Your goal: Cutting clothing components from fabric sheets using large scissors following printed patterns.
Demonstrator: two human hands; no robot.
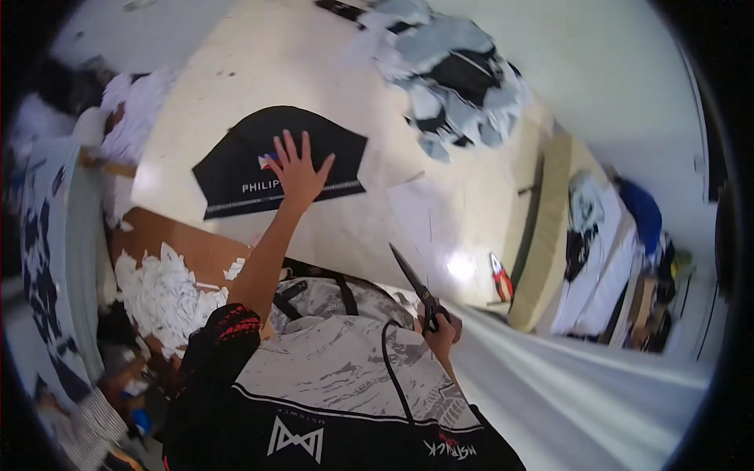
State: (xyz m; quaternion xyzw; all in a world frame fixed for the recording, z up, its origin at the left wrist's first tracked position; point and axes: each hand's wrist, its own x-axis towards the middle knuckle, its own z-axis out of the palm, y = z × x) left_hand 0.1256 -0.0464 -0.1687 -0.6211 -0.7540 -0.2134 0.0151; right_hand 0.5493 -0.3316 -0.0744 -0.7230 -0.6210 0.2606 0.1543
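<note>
A black sleeve-shaped fabric piece [236, 157] with printed lettering and a small coloured emblem lies on the pale table [204, 94]. My left hand [298, 173] rests on it with fingers spread over the emblem. My right hand [440, 330] grips large dark scissors [410, 272] low at the table's front edge, their blades pointing up and to the left. Thin white paper [408, 204] lies between the fabric piece and the scissors. A red-handled tool [500, 279] lies on the table to the right of my right hand.
Grey and black fabric scraps [463, 78] cover the upper right of the table. A long padded beige strip [542, 235] runs along the right, beside folded cloth [597, 259]. White scraps [165, 290] lie on the brown surface at lower left. A printed board [59, 267] stands at far left.
</note>
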